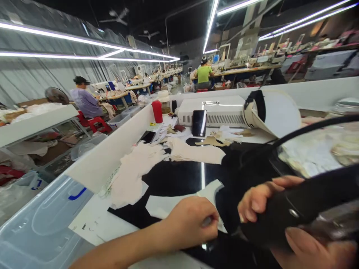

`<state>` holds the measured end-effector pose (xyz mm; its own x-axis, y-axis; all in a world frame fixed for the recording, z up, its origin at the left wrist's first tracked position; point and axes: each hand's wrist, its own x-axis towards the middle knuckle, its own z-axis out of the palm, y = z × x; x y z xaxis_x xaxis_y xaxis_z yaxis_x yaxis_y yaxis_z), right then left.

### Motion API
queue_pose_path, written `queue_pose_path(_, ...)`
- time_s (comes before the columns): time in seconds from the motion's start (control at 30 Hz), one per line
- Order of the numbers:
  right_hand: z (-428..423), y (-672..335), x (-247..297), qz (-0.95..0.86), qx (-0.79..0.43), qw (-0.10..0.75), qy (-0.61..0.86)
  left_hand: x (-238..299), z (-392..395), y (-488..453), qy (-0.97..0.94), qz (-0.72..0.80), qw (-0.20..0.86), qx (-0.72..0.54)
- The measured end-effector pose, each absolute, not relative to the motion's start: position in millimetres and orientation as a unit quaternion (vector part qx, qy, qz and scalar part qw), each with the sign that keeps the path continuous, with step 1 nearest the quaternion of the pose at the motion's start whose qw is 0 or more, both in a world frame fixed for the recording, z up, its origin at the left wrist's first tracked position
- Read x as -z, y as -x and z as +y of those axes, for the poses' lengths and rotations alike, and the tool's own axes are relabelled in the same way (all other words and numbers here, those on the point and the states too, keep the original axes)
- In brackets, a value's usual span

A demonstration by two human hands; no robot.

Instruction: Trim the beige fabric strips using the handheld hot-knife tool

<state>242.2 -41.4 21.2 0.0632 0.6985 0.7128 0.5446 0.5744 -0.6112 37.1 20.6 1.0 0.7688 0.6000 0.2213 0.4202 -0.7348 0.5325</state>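
While our right grip [308,244] is clasping the black tool [305,201] at lower right, our left grip [193,220] is sitting curled over the pale piece [159,205] at lower centre, any contents unclear; we're wanting that piece lying flat, the tool steady.

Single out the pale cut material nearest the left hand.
The bluish-white material, partly hidden by the left hand; the cream-pink pieces lie farther from it and look warmer in colour.
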Motion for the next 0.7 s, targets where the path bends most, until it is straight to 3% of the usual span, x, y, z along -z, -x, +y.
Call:
queue_pose_path(0.03,-44.0,-237.9,-39.0,-0.588,-0.184,0.676,0.405,-4.8,19.5,-34.4,-0.905,0.277,0.250,-0.203)
queue_pose_path(0.07,-45.0,-233.7,-53.7,-0.528,-0.265,0.725,0.355,-7.4,19.4,-32.2,-0.899,0.277,0.265,-0.211)
queue_pose_path(0.13,-44.0,-226.8,-72.2,-0.473,-0.333,0.757,0.305,-9.5,20.0,-29.4,-0.895,0.265,0.277,-0.228)
queue_pose_path(0.7,-39.1,-220.9,-59.0,-0.471,-0.343,0.759,0.290,2.0,16.4,-32.0,-0.899,0.252,0.261,-0.247)
